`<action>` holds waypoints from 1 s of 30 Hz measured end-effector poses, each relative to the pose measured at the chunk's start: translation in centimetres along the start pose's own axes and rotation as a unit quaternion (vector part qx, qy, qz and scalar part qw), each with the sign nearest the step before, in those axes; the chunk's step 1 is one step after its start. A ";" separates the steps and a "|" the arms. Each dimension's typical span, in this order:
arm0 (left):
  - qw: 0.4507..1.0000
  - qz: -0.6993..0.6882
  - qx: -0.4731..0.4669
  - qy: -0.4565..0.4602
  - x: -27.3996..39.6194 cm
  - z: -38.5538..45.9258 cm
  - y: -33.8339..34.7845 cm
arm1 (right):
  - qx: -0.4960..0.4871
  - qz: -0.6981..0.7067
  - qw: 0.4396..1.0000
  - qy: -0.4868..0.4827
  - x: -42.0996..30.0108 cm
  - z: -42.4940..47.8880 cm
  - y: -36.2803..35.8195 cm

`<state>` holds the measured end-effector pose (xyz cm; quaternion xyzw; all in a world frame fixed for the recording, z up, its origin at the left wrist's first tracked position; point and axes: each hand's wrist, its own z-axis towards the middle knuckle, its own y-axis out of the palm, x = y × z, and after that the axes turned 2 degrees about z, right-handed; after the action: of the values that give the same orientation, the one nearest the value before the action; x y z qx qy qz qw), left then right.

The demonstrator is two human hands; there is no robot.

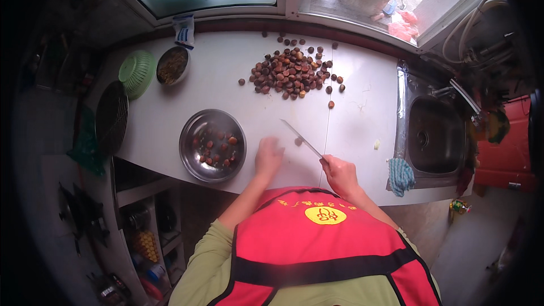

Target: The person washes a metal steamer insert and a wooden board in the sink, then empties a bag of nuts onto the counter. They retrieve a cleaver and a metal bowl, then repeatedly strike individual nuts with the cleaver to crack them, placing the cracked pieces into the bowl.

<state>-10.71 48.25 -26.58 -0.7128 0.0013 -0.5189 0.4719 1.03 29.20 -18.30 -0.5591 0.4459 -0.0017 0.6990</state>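
Observation:
My right hand (341,174) grips the handle of a kitchen knife (302,139), its blade slanting up and left over the white countertop. One chestnut (298,141) lies on the counter beside the blade. Left of it, my left hand (269,155) is blurred above the counter; whether its fingers hold anything is not clear. A round stainless steel bowl (194,166) with several chestnuts (209,144) in it stands to the left of that hand. Farther back, a large pile of chestnuts (293,72) is spread on the counter, with some loose ones around it.
On the left stand a green plastic basket (138,74), a dark round pan or rack (111,117) and a bowl of brown dried matter (172,66). A white-and-blue packet (184,30) lies behind. To the right are a sink (435,136) and a blue cloth (400,176).

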 end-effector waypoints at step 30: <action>0.831 -0.514 -0.134 -0.162 4.2 0.6 -5.1 | -0.176 0.215 0.956 0.092 -2.8 1.4 -2.1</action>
<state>-10.80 49.43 -20.06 -0.7409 -0.3723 -0.5582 0.0299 1.24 30.94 -14.95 -0.5617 0.6107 0.1755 0.5299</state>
